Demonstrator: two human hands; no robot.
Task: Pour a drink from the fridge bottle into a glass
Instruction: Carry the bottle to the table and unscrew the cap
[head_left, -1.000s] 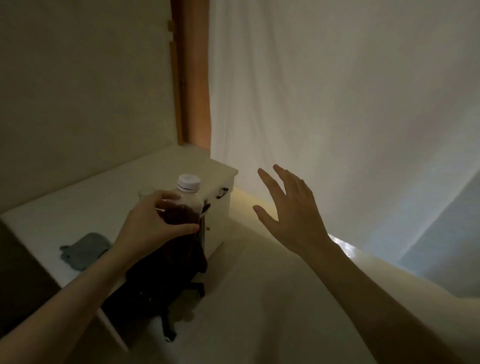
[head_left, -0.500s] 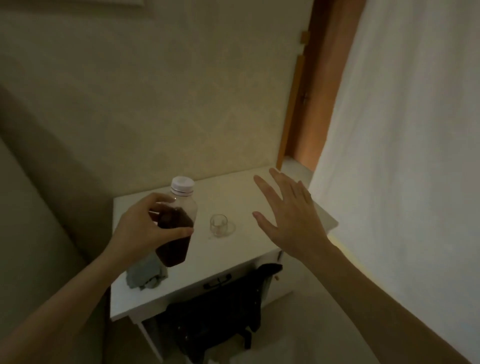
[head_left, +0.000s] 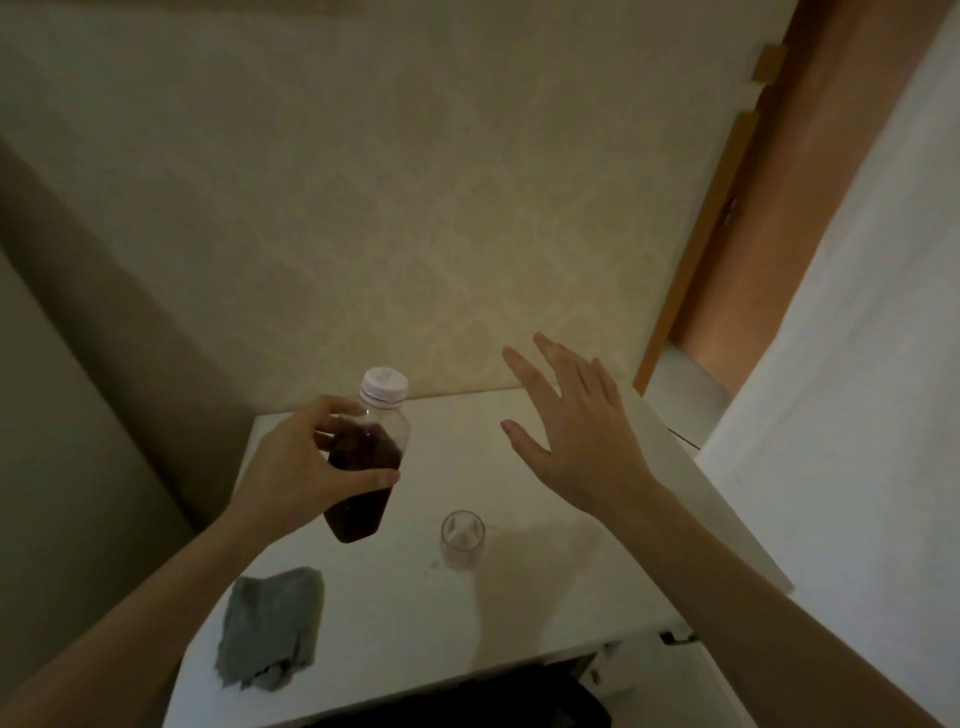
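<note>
Since half a second ago the view has swung down and the small clear drinking glass (head_left: 462, 538) now sits nearer, below the hands.

The left hand (head_left: 306, 467) grips a clear plastic bottle of dark drink (head_left: 366, 462) (white cap on, tilted slightly toward one o'clock) above the white tabletop (head_left: 415, 623). The right hand (head_left: 576, 431) hovers empty with fingers spread wide, at one o'clock from the glass. A crumpled grey cloth (head_left: 272, 626) lies at eight o'clock from the glass.
</note>
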